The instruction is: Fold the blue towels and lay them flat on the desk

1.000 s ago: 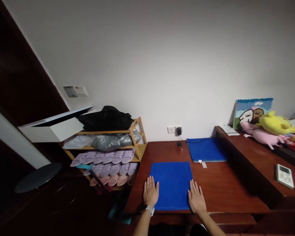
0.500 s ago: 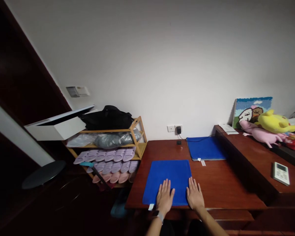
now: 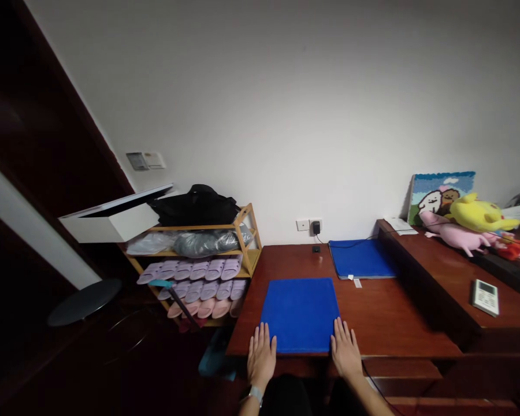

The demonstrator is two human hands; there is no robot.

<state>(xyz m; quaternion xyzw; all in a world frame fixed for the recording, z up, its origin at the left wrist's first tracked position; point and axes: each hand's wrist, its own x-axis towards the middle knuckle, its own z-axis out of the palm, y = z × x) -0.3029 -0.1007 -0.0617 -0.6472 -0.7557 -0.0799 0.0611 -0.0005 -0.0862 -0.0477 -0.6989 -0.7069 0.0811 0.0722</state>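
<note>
A blue cloth [image 3: 301,312] lies flat and spread on the brown wooden table [image 3: 390,323], close to its front edge. My left hand [image 3: 261,355] rests flat over the cloth's front left corner, fingers stretched out, a watch on the wrist. At the front right edge of the same cloth lies my right hand [image 3: 345,345], palm down with its fingers extended. Neither hand grips anything. Farther back, a folded pile of blue cloth [image 3: 361,259] sits against the wall, with white tags at its front edge.
A wooden shoe rack [image 3: 253,237] with several slippers [image 3: 214,270], plastic bags and a black bag [image 3: 197,207] stands left of the table. On the raised surface at right are plush toys [image 3: 481,215], a picture [image 3: 439,196] and a white calculator-like device [image 3: 485,297]. A plug [image 3: 316,227] sits in the wall socket.
My left hand has moved left, from the cloth's front middle to its front left corner, where a white tag showed before. My right hand stays near the right edge. The view has shifted slightly.
</note>
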